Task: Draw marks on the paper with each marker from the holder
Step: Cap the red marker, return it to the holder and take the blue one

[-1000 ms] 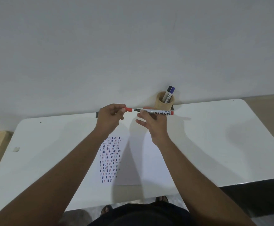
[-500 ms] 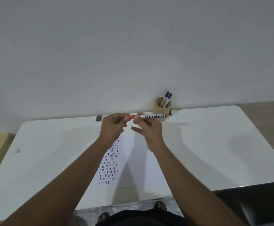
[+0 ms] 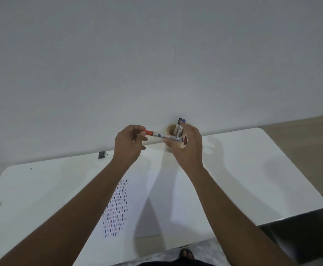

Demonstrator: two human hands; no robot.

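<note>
I hold the red marker capped and level above the table, my left hand pinching its orange cap end, my right hand closed round the barrel just in front of the holder. The paper already carries rows of red, blue and dark dashes down its left side, so I judge this marker's turn done and it goes back beside the black marker and purple marker. They crowd the opening. A small dark clip lies off to the left.
</note>
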